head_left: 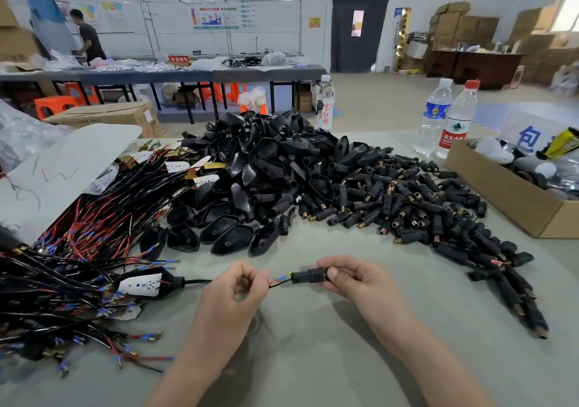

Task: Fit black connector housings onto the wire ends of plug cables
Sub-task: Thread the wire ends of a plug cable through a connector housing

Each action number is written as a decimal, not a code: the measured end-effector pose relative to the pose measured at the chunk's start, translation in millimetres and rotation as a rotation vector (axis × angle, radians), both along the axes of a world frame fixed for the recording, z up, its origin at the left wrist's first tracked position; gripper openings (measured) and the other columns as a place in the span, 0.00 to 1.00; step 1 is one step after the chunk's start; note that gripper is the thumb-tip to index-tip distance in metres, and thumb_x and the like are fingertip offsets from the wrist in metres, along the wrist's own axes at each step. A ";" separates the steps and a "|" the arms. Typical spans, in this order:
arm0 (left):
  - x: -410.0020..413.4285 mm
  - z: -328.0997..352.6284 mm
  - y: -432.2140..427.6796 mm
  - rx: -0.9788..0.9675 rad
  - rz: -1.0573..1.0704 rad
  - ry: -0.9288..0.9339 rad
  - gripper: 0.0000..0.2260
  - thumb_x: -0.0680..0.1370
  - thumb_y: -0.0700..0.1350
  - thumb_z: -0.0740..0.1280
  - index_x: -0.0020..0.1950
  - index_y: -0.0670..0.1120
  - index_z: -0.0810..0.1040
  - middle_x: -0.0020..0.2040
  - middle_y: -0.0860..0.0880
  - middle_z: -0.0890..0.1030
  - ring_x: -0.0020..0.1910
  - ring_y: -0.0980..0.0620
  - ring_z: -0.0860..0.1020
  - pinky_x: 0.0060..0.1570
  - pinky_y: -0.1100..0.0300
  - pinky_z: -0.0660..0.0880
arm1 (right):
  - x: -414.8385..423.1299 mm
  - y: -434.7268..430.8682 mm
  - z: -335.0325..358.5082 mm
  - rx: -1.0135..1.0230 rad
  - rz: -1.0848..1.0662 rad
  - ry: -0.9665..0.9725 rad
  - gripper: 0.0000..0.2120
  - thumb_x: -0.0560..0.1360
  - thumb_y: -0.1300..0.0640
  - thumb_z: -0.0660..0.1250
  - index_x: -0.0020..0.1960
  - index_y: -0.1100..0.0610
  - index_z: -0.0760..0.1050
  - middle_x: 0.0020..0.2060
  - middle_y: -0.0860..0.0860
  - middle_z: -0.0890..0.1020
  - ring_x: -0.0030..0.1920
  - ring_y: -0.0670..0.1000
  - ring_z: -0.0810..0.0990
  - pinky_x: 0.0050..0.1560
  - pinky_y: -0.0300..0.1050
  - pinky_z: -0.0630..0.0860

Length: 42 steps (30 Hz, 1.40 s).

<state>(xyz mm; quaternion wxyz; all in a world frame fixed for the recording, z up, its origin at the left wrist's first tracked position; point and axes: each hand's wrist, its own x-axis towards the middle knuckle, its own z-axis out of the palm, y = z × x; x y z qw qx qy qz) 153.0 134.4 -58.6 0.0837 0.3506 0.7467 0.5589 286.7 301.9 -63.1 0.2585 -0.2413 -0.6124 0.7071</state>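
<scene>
left hand (241,284) pinches cable (194,281) | right hand (354,276) grips connector housing (308,276) on wire ends (279,281)

This is a factory assembly workshop, a hall for hand piecework. A great heap of black housings (266,168) lies loose on a grey worktable (313,350). Left of the heap sprawl bundled plug cables (94,218) with red and black wire ends. Right of it is a spread of small connector barrels (407,200) with brass ends, and farther right an open cardboard box (501,200). Behind the heap runs a long bench (156,76) strewn with parts and bags, with orange stools (51,106) beneath it and a person (89,38) standing at its left end. Printed charts (216,15) hang on the wall beyond. Brown cartons (454,27) are stacked far behind the heap to the right, on a bare concrete floor (391,93).
</scene>
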 end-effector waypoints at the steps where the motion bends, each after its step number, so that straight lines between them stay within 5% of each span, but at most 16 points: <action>1: -0.2 -0.3 -0.2 -0.006 -0.010 0.002 0.11 0.79 0.49 0.68 0.37 0.49 0.73 0.27 0.56 0.66 0.27 0.57 0.62 0.27 0.65 0.60 | 0.3 0.0 0.8 -0.014 -0.003 0.004 0.12 0.79 0.70 0.63 0.48 0.59 0.83 0.43 0.51 0.88 0.45 0.46 0.86 0.45 0.31 0.78; 19: -2.5 -1.9 -0.4 0.011 -0.071 -0.051 0.10 0.78 0.54 0.67 0.39 0.52 0.77 0.29 0.57 0.70 0.28 0.60 0.65 0.29 0.69 0.63 | 3.0 -3.8 6.9 0.005 0.041 0.005 0.12 0.79 0.70 0.64 0.51 0.59 0.83 0.47 0.54 0.87 0.49 0.48 0.86 0.49 0.32 0.78; 26: 5.5 -6.1 5.2 0.021 -0.049 0.018 0.12 0.75 0.63 0.63 0.43 0.58 0.79 0.35 0.52 0.80 0.33 0.58 0.75 0.33 0.70 0.67 | -2.3 -14.5 4.8 -0.064 0.069 0.016 0.11 0.78 0.70 0.64 0.51 0.60 0.84 0.47 0.55 0.87 0.48 0.50 0.86 0.48 0.33 0.79; 33: 1.3 -4.9 5.1 0.066 -0.078 0.031 0.13 0.78 0.63 0.62 0.47 0.56 0.78 0.41 0.54 0.83 0.43 0.54 0.80 0.42 0.60 0.73 | -2.0 -11.6 5.3 -0.215 0.019 0.070 0.10 0.78 0.68 0.65 0.49 0.59 0.85 0.46 0.57 0.87 0.45 0.50 0.86 0.46 0.33 0.79; 38: 1.7 -3.5 4.7 0.030 -0.102 -0.014 0.07 0.77 0.58 0.63 0.45 0.58 0.76 0.41 0.53 0.85 0.46 0.59 0.83 0.40 0.70 0.72 | -1.6 -11.2 3.3 -0.264 0.043 0.092 0.08 0.77 0.66 0.67 0.53 0.61 0.83 0.49 0.58 0.86 0.48 0.51 0.86 0.47 0.33 0.80; 42: 1.9 -3.7 4.0 -0.009 -0.127 0.002 0.06 0.81 0.52 0.64 0.44 0.56 0.76 0.39 0.53 0.83 0.36 0.64 0.79 0.36 0.73 0.69 | -2.6 -11.7 2.0 -0.287 0.062 0.122 0.12 0.70 0.60 0.71 0.53 0.60 0.84 0.51 0.58 0.86 0.50 0.52 0.86 0.48 0.34 0.79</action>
